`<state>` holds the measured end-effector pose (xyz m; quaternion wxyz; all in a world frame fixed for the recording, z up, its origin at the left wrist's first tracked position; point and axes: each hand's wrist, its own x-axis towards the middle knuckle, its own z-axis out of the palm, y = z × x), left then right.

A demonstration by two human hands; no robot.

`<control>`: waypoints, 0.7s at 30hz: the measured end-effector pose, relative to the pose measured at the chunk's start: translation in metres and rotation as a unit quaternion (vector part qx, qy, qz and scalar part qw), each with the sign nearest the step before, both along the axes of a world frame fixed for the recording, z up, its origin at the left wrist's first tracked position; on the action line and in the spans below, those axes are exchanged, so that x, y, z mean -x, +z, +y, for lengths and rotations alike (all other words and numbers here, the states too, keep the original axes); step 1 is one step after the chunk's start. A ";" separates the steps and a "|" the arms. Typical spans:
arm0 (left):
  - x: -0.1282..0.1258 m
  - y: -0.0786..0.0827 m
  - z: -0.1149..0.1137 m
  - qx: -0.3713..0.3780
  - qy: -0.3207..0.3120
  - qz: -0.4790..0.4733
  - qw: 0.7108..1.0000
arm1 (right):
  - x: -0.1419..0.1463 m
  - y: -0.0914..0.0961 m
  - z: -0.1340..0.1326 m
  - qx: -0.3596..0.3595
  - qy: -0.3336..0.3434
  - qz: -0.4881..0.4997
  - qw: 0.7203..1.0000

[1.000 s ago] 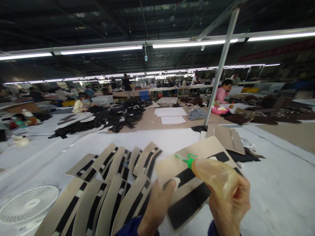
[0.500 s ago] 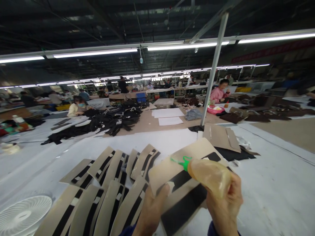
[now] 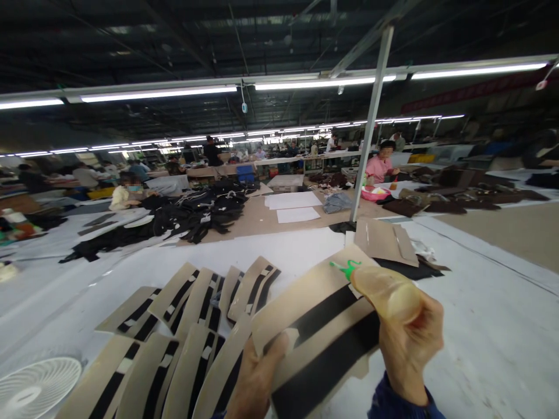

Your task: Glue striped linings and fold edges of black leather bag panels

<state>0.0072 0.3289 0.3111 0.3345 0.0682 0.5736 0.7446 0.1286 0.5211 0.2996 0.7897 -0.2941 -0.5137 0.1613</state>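
My left hand (image 3: pixel 257 372) grips the near left edge of a beige panel (image 3: pixel 301 291) with black strips, its thumb lying on top by a small white patch. The panel is tilted up off the white table. In my right hand (image 3: pixel 414 337) is a translucent squeeze bottle (image 3: pixel 386 288) of yellowish liquid, held on its side. Its green nozzle (image 3: pixel 347 269) points left, close over the panel's upper part; whether the tip touches I cannot tell. To the left, several similar curved panels (image 3: pixel 186 361) with black strips lie overlapping in two rows.
A white round fan grille (image 3: pixel 41 387) is at the lower left. Behind the panel lie flat brown board pieces (image 3: pixel 384 241) on black material, near a metal post (image 3: pixel 371 122). Black cut pieces (image 3: pixel 201 212) are heaped farther back. Co-workers sit at far tables.
My right hand has moved the bottle right and slightly up along the panel. The left hand still holds the panel, which has shifted a little left in view.
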 end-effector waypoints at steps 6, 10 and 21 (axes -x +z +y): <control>0.004 0.004 -0.009 0.024 0.003 -0.026 0.999 | -0.006 0.000 0.008 -0.009 -0.024 -0.018 1.000; 0.005 -0.001 -0.007 0.037 -0.009 -0.019 0.999 | -0.003 0.003 -0.014 -0.017 0.028 -0.042 0.999; 0.007 0.000 -0.015 0.044 0.009 -0.021 0.999 | -0.009 -0.005 -0.007 -0.006 0.024 -0.010 1.000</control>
